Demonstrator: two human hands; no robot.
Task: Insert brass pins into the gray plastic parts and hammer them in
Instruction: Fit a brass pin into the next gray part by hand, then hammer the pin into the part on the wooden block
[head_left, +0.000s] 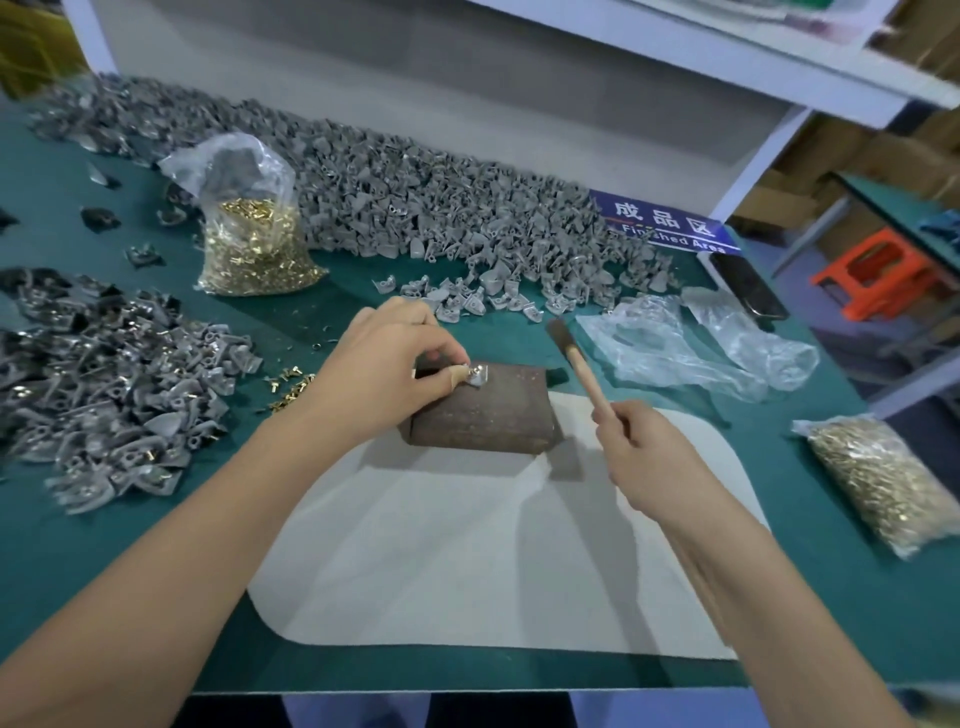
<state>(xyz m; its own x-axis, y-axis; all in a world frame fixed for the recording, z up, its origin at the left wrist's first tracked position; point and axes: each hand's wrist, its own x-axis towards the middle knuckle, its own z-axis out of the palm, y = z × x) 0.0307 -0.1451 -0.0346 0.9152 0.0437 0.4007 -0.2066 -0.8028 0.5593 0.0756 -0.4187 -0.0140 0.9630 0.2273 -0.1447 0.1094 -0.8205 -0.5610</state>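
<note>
My left hand (384, 364) pinches a small gray plastic part (477, 375) with a brass pin in it, holding it on top of a rusty brown metal block (488, 415). My right hand (636, 447) grips the wooden handle of a small hammer (571, 353), whose dark head hangs raised just right of the block's far corner. A few loose brass pins (291, 389) lie on the green mat left of the block.
A long heap of gray parts (415, 208) runs along the back, another pile (119, 384) sits at left. An open bag of pins (254, 244), a sealed bag (888, 478), empty plastic bags (691, 348), a blue sign (670, 223), a phone (748, 286) and a white pad (493, 545).
</note>
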